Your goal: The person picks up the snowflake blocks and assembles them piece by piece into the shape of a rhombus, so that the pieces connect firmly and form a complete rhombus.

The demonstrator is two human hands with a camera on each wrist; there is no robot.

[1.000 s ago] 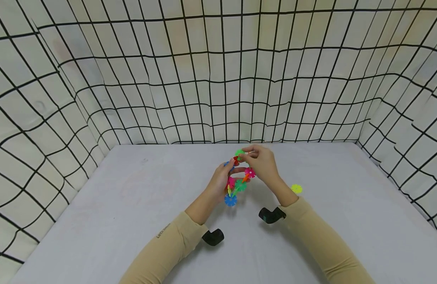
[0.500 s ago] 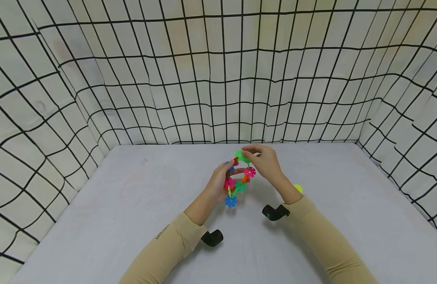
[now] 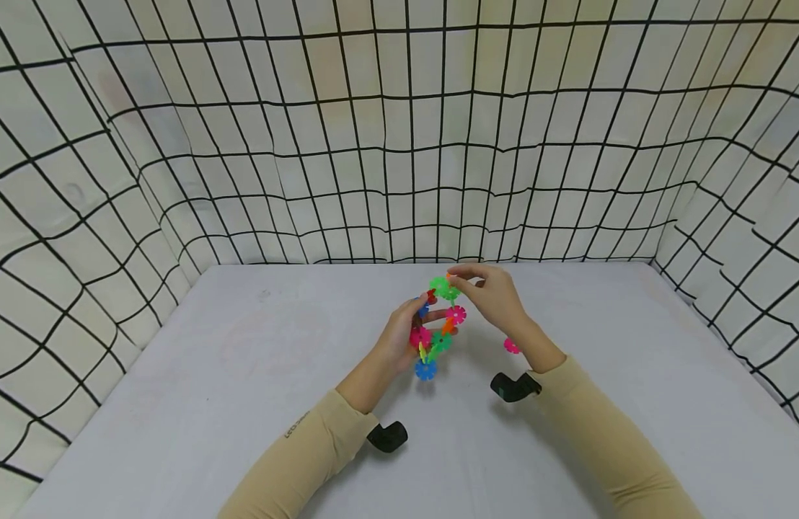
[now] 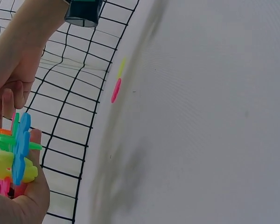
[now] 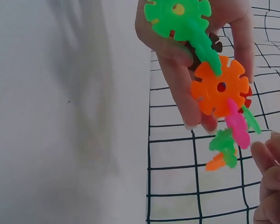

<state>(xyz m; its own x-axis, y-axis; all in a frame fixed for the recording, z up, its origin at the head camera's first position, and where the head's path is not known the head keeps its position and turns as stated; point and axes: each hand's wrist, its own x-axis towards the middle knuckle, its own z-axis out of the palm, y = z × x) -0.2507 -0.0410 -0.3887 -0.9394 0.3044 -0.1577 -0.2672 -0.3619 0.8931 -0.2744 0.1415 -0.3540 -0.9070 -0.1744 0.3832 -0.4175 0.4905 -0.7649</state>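
My left hand [image 3: 396,335] grips a ring-like chain of notched plastic building discs [image 3: 441,341] above the table, its fingers behind the pieces and its thumb on the near side. Blue, pink, green, red and orange discs are slotted together. A blue disc [image 4: 21,149] stands edge-on in the left wrist view. Beside the chain's upper end, my right hand [image 3: 493,292] has its thumb and index finger near a small orange disc [image 5: 216,161]. The right wrist view shows a gap between this right hand [image 5: 275,179] and the orange disc, with the fingers loosely bent.
A loose pink disc [image 3: 511,346] lies on the white table [image 3: 263,360] beside the right wrist. Beyond it, a yellow disc [image 4: 122,67] shows in the left wrist view. Black grid netting [image 3: 438,173] over white sheeting rises behind and at both sides.
My right hand has drawn slightly right from the chain's top, uncovering the green discs and an orange one. My left hand stays almost in place. The loose pink disc now shows; the yellow one is hidden.
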